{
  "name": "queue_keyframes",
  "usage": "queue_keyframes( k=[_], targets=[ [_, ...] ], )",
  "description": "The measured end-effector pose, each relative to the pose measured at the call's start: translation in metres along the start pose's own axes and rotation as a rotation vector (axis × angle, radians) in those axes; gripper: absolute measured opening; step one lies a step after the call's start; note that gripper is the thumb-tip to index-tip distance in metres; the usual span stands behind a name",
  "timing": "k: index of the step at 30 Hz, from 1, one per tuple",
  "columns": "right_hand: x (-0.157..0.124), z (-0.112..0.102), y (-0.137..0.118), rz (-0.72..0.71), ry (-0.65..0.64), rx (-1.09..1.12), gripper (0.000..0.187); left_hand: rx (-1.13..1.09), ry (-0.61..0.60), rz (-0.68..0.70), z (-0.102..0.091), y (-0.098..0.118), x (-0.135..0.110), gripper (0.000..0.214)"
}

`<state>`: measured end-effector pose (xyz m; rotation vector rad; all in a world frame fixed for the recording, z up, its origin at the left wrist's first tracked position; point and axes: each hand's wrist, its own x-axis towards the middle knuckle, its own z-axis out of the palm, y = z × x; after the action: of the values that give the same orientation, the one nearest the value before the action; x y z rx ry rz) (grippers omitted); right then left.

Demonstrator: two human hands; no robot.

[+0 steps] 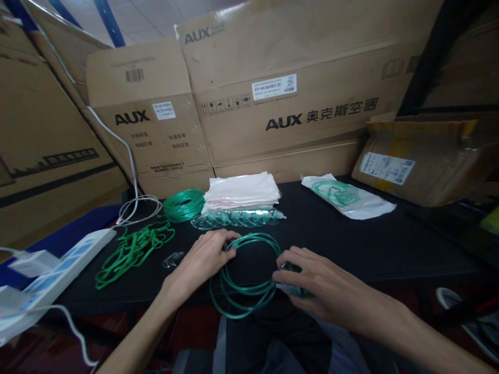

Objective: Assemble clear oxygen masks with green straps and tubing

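Note:
A loose coil of thin green tubing (244,291) hangs over the table's front edge, between my two hands. My left hand (212,252) pinches the coil's upper left side between thumb and fingers. Curled around its right side, my right hand (315,278) grips the tubing together with a clear plastic piece (290,289), mostly hidden by the fingers. Just beyond the coil lies a row of nested clear plastic masks (237,219). Small clear plastic parts (172,259) rest left of my left hand.
White bags (241,191) are stacked behind the masks, beside more coiled green tubing (183,204). Green elastic straps (134,249) and a power strip (66,275) lie left. A white packet (346,196) holds green tubing. Cardboard boxes (241,130) line the back; another box (417,161) stands right.

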<state>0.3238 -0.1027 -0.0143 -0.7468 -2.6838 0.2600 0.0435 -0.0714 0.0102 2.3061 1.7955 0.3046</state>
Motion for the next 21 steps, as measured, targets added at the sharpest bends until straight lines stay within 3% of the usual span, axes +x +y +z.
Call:
queue_keyframes(
  k=[4,10,16,21],
  targets=[
    [0.002,0.004,-0.006,0.026,0.091,0.114,0.029,0.009,0.017,0.049,-0.002,0.005,0.003,0.032],
    [0.022,-0.017,0.009,0.214,0.457,0.26,0.016,0.049,0.115,0.215,0.001,0.007,0.004,0.031],
    [0.058,-0.013,0.014,0.286,0.364,0.234,0.019,0.233,0.212,0.428,-0.001,0.021,0.003,0.034],
    [0.068,-0.011,0.02,0.329,0.317,0.399,0.014,0.215,0.31,0.459,0.0,0.019,0.006,0.028]
  ],
)
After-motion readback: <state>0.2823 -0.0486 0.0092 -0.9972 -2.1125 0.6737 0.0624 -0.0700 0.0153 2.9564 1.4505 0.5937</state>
